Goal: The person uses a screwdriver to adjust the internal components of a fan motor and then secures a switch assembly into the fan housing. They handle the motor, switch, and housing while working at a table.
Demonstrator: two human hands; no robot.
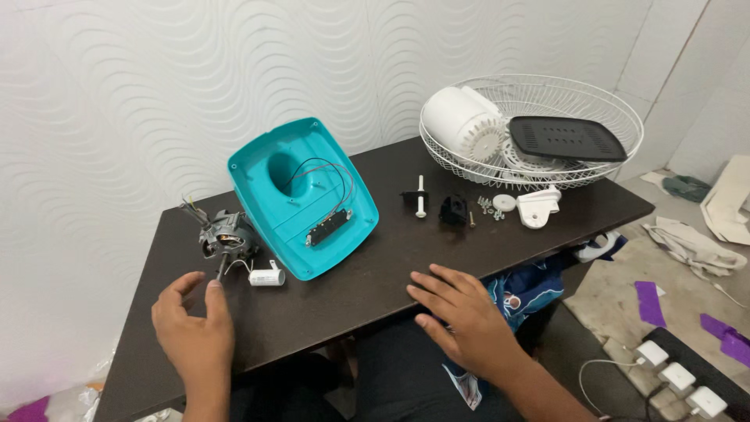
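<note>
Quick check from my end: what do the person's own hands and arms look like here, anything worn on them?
Both hands are bare: no gloves, rings, watch or wristband visible on the left hand or the right hand. Both forearms are bare as far as the frame shows them; no sleeve cuff comes into view. No cables or markings on either.

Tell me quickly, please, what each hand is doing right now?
Left hand: open, fingertips at the shaft of the small grey metal fan motor, gripping nothing.
Right hand: open, flat on the dark brown wooden table.
</note>
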